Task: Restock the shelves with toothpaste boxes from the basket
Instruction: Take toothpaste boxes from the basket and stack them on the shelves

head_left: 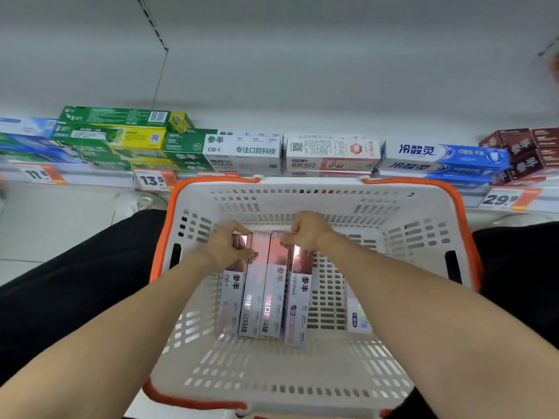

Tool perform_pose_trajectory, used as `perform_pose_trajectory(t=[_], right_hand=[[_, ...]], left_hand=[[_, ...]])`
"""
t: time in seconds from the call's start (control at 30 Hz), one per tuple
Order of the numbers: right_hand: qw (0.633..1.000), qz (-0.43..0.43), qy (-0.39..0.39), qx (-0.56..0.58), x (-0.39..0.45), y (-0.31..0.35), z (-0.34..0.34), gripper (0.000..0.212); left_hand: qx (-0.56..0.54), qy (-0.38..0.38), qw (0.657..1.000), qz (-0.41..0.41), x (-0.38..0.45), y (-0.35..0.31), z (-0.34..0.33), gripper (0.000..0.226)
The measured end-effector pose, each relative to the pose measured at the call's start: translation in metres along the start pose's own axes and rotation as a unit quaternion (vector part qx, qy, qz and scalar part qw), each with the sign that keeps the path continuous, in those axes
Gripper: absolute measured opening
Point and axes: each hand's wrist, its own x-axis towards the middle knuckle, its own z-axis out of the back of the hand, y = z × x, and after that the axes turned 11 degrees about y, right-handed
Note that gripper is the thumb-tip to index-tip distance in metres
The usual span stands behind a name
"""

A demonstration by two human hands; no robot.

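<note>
Toothpaste boxes [266,285], four pink-and-silver ones, lie side by side lengthwise on the floor of the white basket [302,373] with its orange rim, which sits between the person's knees in front of the low shelf [90,176]. A further small packet [357,319] lies beside the right forearm, half hidden.

The step in hand looks like the pick-up: gathering the row at its far ends before lifting it out. The left hand [228,247] is curled over the far end of the leftmost boxes, its fingers [239,229] bent down around the end face and closed on them. The right hand [305,231] is closed in a loose fist on the far ends of the right-hand boxes; how many each hand truly has hold of I cannot tell.

Next the move calls for pressing the boxes together so none slips, lifting them clear of the basket wall, and carrying them forward to the shelf, probably beside the matching white boxes [242,151] of the same brand.
</note>
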Motion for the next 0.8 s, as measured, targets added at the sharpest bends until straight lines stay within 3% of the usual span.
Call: perform_pose_trajectory(t=[0.17,0.27,0.4,0.5,0.57,0.67,0.8], right_hand=[[0.999,-0.017,-0.024,-0.032,-0.013,-0.008,-0.007,0.043],[0.998,-0.051,0.006,-0.024,-0.028,-0.019,-0.003,0.054],[0.991,-0.077,0.059,0.089,-0.055,-0.040,0.017,0.036],[0.971,-0.029,0.008,0.236,-0.072,-0.043,0.047,0.021],[0.959,0.009,0.014,0.284,-0.082,-0.033,0.058,0.020],[0.986,0.003,0.077,0.148,-0.084,-0.028,0.044,0.025],[0.989,-0.069,0.081,0.104,-0.070,-0.044,-0.005,0.063]], left_hand=[[-0.050,-0.001,0.999,0.018,-0.016,-0.009,-0.003,0.079],[-0.039,-0.002,0.999,0.015,-0.034,-0.021,0.003,0.067],[-0.004,-0.022,0.998,-0.064,-0.068,-0.042,0.011,0.058],[0.006,-0.032,0.992,-0.119,-0.093,-0.074,0.026,0.054],[-0.008,-0.029,0.990,-0.135,-0.107,-0.100,0.042,0.058],[-0.014,-0.022,0.989,-0.142,-0.123,-0.125,0.062,0.065],[-0.085,-0.002,0.989,-0.121,-0.119,-0.126,0.052,0.057]])
